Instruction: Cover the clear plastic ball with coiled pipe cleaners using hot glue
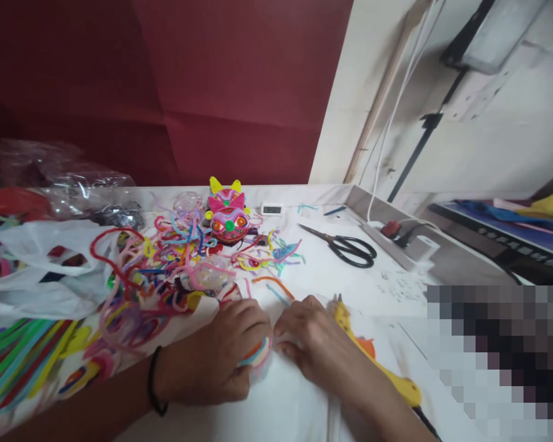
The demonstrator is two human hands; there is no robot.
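Observation:
My left hand (221, 356) is curled round a small coiled piece of pipe cleaner (258, 356) in orange, pink and blue, low in the middle of the white table (396, 276). My right hand (313, 344) pinches the same coil from the right, fingers closed against it. A black band circles my left wrist. Under my right forearm lies a yellow glue gun (350, 325), nozzle pointing away from me.
A tangle of coloured pipe cleaners (166, 270) spreads behind my hands, with two finished cat-like faces (228, 215) beyond. Black scissors (350, 248) lie at right, near a power strip (396, 236). A white plastic bag (41, 270) and straight pipe cleaners (13, 362) sit at left.

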